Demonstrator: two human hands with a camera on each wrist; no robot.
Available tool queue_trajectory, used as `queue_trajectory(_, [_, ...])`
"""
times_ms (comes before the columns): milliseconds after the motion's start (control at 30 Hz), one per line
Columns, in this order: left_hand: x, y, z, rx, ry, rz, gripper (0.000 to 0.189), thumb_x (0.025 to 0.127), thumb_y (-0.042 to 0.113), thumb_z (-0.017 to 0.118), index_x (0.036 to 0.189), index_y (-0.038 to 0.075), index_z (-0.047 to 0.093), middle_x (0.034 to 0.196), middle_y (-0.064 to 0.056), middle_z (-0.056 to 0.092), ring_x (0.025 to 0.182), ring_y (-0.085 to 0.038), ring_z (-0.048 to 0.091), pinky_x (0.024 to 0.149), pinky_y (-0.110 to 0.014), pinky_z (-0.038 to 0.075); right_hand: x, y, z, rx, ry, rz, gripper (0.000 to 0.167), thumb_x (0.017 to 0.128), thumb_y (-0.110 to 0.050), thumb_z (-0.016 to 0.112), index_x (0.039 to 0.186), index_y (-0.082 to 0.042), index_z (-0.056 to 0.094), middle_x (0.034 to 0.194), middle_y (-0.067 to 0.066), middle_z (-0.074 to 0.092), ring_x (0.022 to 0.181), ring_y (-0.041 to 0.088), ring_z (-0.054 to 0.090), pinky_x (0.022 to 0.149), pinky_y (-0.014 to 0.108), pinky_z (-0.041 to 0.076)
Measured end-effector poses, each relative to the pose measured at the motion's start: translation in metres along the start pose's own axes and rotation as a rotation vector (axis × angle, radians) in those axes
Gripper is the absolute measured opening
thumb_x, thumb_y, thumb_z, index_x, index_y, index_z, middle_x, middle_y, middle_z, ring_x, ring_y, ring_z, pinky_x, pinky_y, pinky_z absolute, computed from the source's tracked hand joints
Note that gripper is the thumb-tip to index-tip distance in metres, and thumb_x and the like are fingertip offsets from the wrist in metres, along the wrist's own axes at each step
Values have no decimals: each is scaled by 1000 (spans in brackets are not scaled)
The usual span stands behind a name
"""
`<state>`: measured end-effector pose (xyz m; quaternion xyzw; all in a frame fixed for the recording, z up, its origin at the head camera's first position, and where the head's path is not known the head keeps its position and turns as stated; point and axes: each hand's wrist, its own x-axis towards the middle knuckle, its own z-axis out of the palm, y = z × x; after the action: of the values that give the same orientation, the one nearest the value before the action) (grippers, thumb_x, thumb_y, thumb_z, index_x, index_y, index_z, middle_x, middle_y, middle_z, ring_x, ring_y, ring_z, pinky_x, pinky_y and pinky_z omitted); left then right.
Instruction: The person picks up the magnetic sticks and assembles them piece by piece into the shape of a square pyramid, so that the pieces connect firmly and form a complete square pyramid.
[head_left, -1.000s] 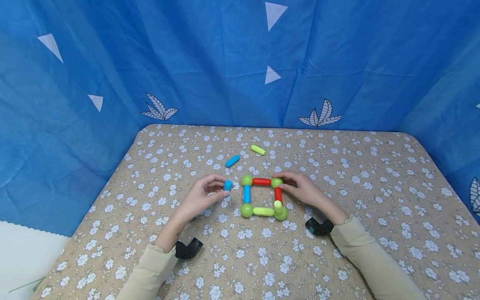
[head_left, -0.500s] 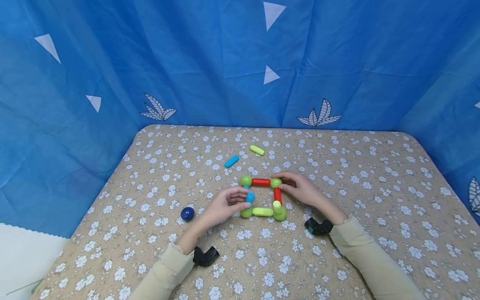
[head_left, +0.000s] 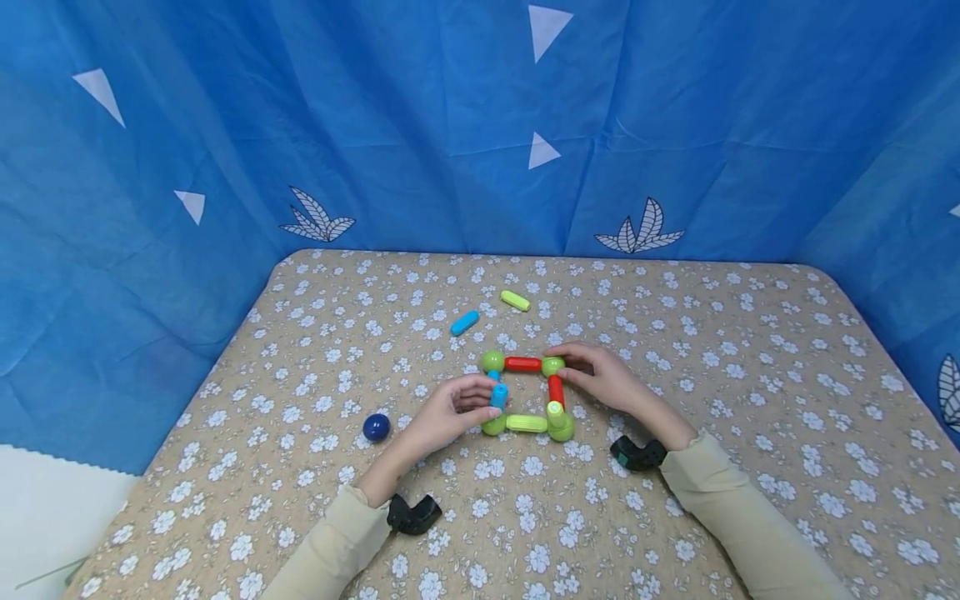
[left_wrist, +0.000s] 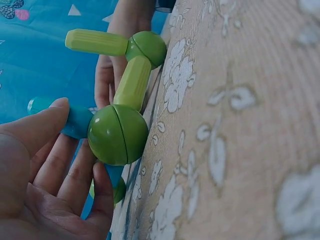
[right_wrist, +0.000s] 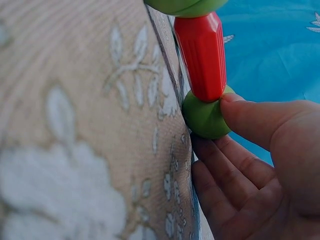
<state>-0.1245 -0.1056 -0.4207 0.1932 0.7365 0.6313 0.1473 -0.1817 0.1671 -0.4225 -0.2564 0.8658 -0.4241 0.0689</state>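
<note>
A square of sticks and green balls lies on the table. My left hand point(head_left: 448, 410) pinches a blue stick point(head_left: 499, 395) between thumb and fingers. In the left wrist view that stick stands out from the top of the near-left green ball point(left_wrist: 117, 134), its lower end touching it. With thumb and fingers, my right hand point(head_left: 603, 377) holds the far-right green ball point(head_left: 552, 366), where two red sticks meet, one of them the right-side red stick point(right_wrist: 202, 57). A yellow-green upright stick point(head_left: 556, 409) rises from the near-right ball. My left fingers partly hide the square's left-side blue stick.
A dark blue ball point(head_left: 377, 427) lies left of the left forearm. Beyond the square lie a loose blue stick point(head_left: 465, 322) and a loose yellow-green stick point(head_left: 515, 301). The flowered tabletop point(head_left: 720, 358) meets a blue curtain point(head_left: 465, 125) at the back.
My left hand has carried the blue stick rightward onto the near-left ball, bringing the dark blue ball into sight. The right hand has stayed on its ball.
</note>
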Motion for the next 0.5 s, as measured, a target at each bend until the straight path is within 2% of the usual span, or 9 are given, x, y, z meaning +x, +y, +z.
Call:
queue_trajectory(167, [-1, -3, -1, -10, 9, 13, 32, 86, 4, 66, 116, -4, 57, 107, -12, 63, 100, -23, 60, 86, -33, 47, -1, -4, 1, -4, 6, 3, 32, 92, -8, 60, 124, -7, 60, 122, 9, 58, 106, 24, 56, 87, 41, 47])
queue_trajectory(333, [-1, -7, 0, -20, 4, 32, 31, 86, 4, 67, 115, -4, 57, 107, -11, 63, 98, -22, 60, 86, -33, 48, -15, -12, -1, 49, 62, 17, 31, 94, -15, 58, 124, -8, 59, 123, 8, 57, 108, 25, 55, 85, 42, 48])
queue_trajectory(400, [-3, 2, 1, -24, 1, 25, 31, 86, 2, 66, 115, -5, 57, 107, -12, 63, 98, -22, 60, 86, -33, 48, -25, -21, -3, 70, 83, 15, 29, 94, -17, 59, 122, -8, 61, 121, 7, 58, 109, 25, 53, 84, 44, 47])
queue_trajectory(500, [-5, 17, 2, -28, -4, 13, 30, 86, -2, 64, 115, -8, 56, 107, -15, 63, 98, -24, 60, 86, -33, 48, -39, -28, 0, 76, 80, -44, 27, 92, -16, 62, 119, -10, 63, 118, 2, 59, 109, 23, 52, 83, 44, 45])
